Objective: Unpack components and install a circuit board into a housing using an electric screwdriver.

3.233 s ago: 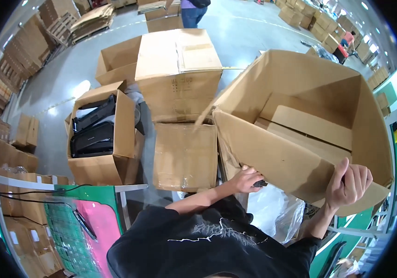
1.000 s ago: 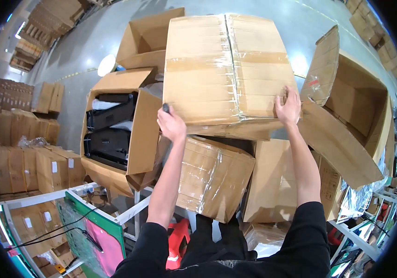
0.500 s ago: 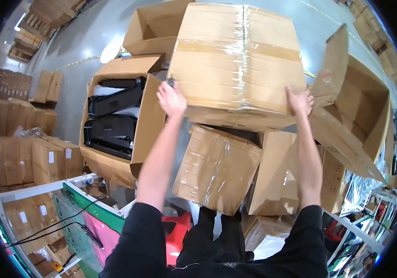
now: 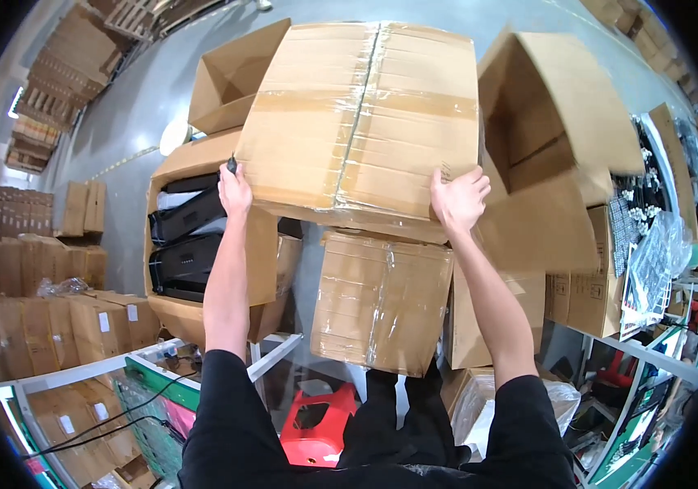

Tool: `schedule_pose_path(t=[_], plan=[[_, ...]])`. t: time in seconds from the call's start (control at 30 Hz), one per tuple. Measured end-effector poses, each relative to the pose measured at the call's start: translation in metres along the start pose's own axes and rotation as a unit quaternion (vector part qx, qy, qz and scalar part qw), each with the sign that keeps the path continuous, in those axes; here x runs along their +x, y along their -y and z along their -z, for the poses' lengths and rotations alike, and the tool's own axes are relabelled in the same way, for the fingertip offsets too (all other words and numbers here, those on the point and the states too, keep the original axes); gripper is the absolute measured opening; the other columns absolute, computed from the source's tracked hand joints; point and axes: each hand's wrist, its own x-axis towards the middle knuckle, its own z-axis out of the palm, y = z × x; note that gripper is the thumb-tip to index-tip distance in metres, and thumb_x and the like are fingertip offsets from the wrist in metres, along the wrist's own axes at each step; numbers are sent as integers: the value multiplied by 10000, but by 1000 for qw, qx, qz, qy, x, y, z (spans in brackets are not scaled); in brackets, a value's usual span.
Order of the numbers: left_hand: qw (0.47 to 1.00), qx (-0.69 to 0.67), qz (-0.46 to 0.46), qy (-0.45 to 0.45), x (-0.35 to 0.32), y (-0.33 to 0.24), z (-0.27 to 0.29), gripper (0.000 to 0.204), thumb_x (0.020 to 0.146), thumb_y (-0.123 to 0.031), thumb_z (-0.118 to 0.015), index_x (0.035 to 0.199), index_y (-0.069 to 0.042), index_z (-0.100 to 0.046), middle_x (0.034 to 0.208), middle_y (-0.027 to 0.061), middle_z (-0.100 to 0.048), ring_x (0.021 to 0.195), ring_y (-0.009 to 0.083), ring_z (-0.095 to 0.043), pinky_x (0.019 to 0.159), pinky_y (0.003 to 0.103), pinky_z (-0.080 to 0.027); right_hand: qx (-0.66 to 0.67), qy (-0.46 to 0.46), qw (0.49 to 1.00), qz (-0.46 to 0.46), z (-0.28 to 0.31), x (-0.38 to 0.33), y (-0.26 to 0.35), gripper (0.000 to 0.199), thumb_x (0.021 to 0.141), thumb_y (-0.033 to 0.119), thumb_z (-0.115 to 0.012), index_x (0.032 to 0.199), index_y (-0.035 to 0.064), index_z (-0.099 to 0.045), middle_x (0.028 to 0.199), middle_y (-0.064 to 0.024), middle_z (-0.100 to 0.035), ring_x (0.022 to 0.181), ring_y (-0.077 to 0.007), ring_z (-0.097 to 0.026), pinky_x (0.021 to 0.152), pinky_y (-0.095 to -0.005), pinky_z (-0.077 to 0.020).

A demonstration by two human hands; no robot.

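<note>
A large taped cardboard box (image 4: pixel 365 114) lies in front of me, its lengthwise seam facing up. My left hand (image 4: pixel 236 191) is at its near left edge, fingers closed round a small black tool (image 4: pixel 231 165) whose kind I cannot make out. At the near right corner my right hand (image 4: pixel 459 198) grips the box, thumb on top and fingers over the side. Just below, a smaller taped carton (image 4: pixel 377 306) stands close to my legs. Against the right side leans an open empty box (image 4: pixel 561 122), blurred by motion.
At left, an open carton (image 4: pixel 263 261) holds long black plastic parts (image 4: pixel 188 220). Another open box (image 4: pixel 231 77) stands behind it. A red stool (image 4: pixel 316 424) is by my legs. White-framed racks (image 4: pixel 276 356) flank me, and stacked cartons (image 4: pixel 19 253) line the far left.
My view has shifted, and the large box with both hands now sits further left in it, slightly turned. The open box at right has swung over and tilted, its opening now facing the large box.
</note>
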Motion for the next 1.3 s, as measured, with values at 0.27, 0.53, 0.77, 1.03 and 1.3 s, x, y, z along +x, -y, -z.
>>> schedule_pose_path(t=[0.27, 0.53, 0.77, 1.03, 1.3], plan=[[989, 13, 80, -124, -140, -27, -4, 303, 926, -267, -459, 1078, -6, -474, 1026, 201, -566, 974, 381, -513, 874, 462, -369, 22, 74, 993, 86, 8, 67, -42, 658, 762, 474, -604, 1159, -22, -432, 1124, -194, -487, 1083, -332, -509, 855, -461, -448], [972, -52, 198, -114, -198, 8, 15, 302, 925, -270, -478, 1085, -13, -479, 995, 200, -590, 958, 397, -554, 829, 479, -407, 101, 89, 989, 63, 41, 2, -68, 785, 724, 507, -648, 1274, 14, -382, 1219, -185, -440, 1066, -355, -538, 873, -439, -456], [928, -184, 280, -163, -321, 91, 16, 437, 946, -311, -460, 1207, 39, -443, 1093, 252, -576, 1019, 390, -548, 896, 438, -411, 155, 99, 982, -36, 59, -116, -158, 692, 799, 478, -603, 1274, 22, -392, 1221, -175, -426, 1115, -358, -489, 913, -448, -414], [858, -204, 446, -154, -529, 159, 15, 492, 954, -335, -431, 1204, 89, -440, 1154, 235, -554, 1059, 324, -538, 925, 397, -406, 88, 84, 985, -122, 59, -261, -297, 513, 873, 360, -517, 1241, 14, -429, 1181, -218, -431, 1087, -390, -472, 883, -467, -413], [836, -249, 476, 109, -611, 166, -41, 441, 934, -276, -470, 1219, 60, -453, 1094, 186, -577, 1067, 245, -541, 890, 359, -416, -41, 299, 950, -84, -5, -295, -414, 578, 864, 406, -515, 1265, -2, -428, 1184, -237, -446, 1100, -401, -462, 937, -458, -386]])
